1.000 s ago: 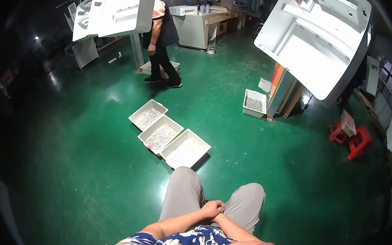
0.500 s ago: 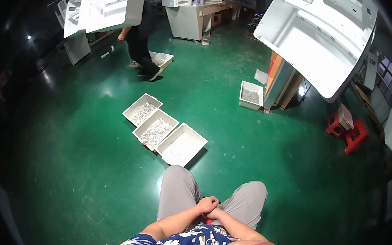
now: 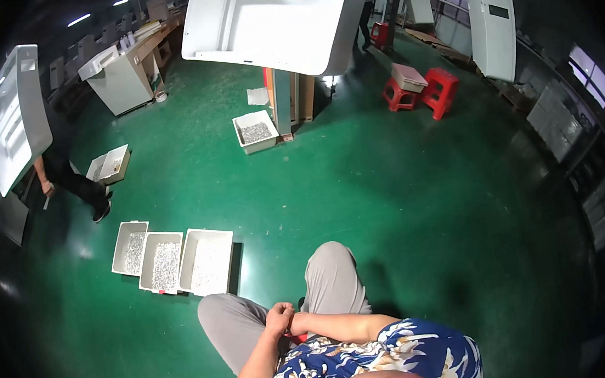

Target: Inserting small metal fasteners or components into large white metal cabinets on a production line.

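Observation:
My left hand [image 3: 279, 318] and my right hand [image 3: 299, 323] rest together in my lap, between my bent, grey-trousered knees. The left hand's fingers are curled in against the right hand, and no object shows in them. Most of the right hand's fingers are hidden behind the left. Something red shows just below my hands. On the floor ahead and to the left, three white bins stand side by side: a left bin [image 3: 118, 262] and a middle bin [image 3: 146, 281] with small pale pieces, and a right bin [image 3: 210, 237] with fewer pieces in it.
A large white moulded housing [image 3: 268, 21] hangs ahead beside a post [image 3: 282, 105]. Another bin [image 3: 256, 147] of small pieces stands at its foot. Red stools [image 3: 439, 93] hold up a pale box [image 3: 409, 77]. At far left, a person [image 3: 74, 182] stands behind another hanging white housing [image 3: 17, 126].
My view has turned to the right, so bins, post and housing now lie further left. My hands stay together in my lap. The person at the left has shifted their stance.

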Demonstrator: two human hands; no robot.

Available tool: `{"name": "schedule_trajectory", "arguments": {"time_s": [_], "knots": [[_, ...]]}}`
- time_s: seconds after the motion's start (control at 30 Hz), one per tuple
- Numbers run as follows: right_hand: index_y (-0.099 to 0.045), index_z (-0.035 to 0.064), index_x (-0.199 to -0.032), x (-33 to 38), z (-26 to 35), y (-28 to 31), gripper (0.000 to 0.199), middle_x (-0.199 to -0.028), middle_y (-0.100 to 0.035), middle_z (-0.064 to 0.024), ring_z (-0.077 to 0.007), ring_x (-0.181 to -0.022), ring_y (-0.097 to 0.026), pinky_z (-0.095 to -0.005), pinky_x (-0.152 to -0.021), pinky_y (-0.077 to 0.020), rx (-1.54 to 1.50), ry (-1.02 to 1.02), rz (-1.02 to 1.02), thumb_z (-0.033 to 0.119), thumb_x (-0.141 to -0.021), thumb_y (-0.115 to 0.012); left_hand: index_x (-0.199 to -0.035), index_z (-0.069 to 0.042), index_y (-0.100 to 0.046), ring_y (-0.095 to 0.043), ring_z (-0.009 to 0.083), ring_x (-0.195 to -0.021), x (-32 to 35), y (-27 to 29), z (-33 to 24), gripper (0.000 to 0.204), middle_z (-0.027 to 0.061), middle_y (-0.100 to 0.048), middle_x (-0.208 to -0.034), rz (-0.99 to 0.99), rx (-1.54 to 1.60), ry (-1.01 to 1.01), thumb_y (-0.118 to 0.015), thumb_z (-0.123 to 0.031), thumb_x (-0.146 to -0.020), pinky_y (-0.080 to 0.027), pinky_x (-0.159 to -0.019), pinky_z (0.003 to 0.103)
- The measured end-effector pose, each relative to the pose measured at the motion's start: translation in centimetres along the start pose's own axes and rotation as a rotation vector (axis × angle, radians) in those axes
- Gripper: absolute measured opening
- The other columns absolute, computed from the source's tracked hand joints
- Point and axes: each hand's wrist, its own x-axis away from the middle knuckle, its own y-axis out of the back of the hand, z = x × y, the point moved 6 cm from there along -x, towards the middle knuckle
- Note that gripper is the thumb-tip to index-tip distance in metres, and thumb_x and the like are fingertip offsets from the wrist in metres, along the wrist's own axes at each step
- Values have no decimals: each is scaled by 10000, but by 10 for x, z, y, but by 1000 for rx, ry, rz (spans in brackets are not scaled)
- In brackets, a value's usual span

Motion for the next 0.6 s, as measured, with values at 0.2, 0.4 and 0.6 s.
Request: {"name": "schedule_trajectory", "arguments": {"time_s": [0.2,0.4,0.6], "knots": [[-592,97,-921,-21,-8,-29,272,-952,-581,-150,-310,-864,-556,-388,-741,-449,98,179,-25,180,-663,-602,-874,12,-535,-577,151,-709,2,14,-12,103,95,-605,-776,-189,23,-101,-501,-52,-801,-464,-656,253],[-573,82,-905,-1,25,2,260,-933,-570,-152,-314,-839,-550,-396,-723,-448,84,192,47,160,-658,-584,-874,15,-538,-574,139,-670,5,27,-8,110,79,-596,-731,-266,125,-110,-488,-55,-806,-462,-623,250],[-564,73,-899,10,17,6,221,-898,-597,-140,-302,-822,-571,-401,-693,-445,109,-25,206,193,-714,-551,-864,-8,-551,-557,119,-644,1,16,-15,101,57,-594,-731,-209,220,-93,-514,-74,-797,-450,-580,241]]}}
